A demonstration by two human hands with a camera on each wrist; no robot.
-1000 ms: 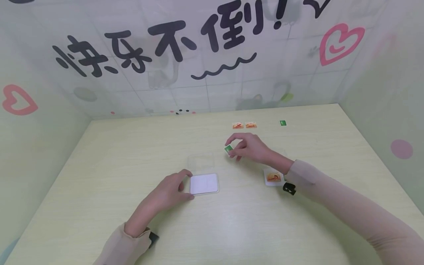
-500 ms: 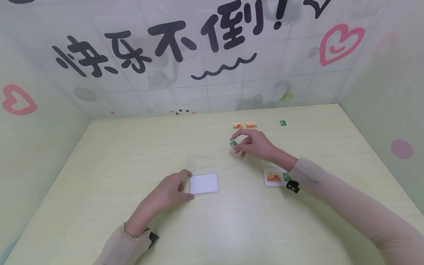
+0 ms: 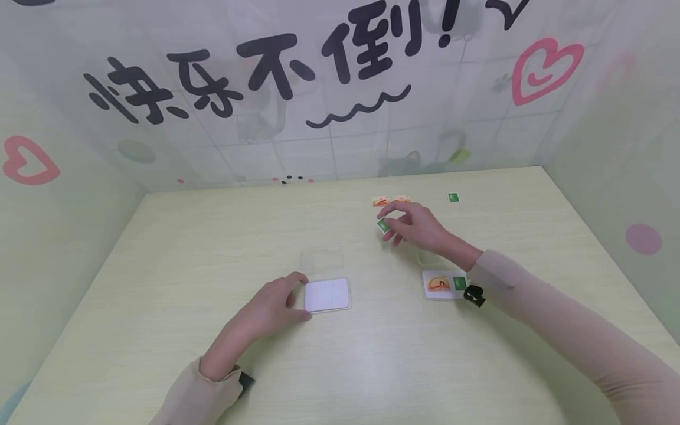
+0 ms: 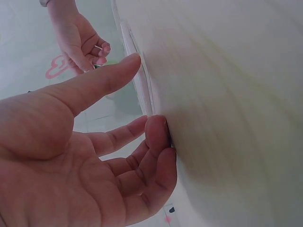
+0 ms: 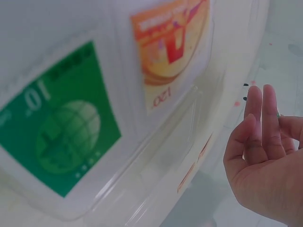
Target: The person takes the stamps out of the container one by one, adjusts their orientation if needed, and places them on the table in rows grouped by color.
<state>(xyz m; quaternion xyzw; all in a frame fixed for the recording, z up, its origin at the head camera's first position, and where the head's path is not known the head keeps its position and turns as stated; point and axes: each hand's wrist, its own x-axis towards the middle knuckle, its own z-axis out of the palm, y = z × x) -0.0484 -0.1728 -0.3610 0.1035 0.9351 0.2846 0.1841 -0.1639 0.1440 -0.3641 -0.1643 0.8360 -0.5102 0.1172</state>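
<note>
My left hand (image 3: 271, 304) holds a small clear plastic case (image 3: 327, 295) with a white insert at its left side, thumb at the near edge and a finger at the far edge. Its clear lid (image 3: 321, 258) lies opened out behind it. Between thumb and fingers, my right hand (image 3: 417, 229) pinches a green stamp (image 3: 383, 225), raised above the table and tilted. Below that hand lies a second clear case (image 3: 431, 295) bearing an orange stamp (image 3: 438, 284) and a green one beside it. The right wrist view shows the orange stamp (image 5: 173, 52) marked 120 and the green stamp (image 5: 61, 123) marked 10 close up.
Two orange stamps lie side by side near the back edge, the left one (image 3: 381, 202) less covered by my right hand. Another green stamp (image 3: 453, 198) is farther right. The pale wooden table (image 3: 202, 236) meets a printed curtain (image 3: 340, 147) at the back.
My right hand has moved right and slightly back with the green stamp, uncovering the green stamp in the right case and partly covering the orange stamps behind. My left hand stays put.
</note>
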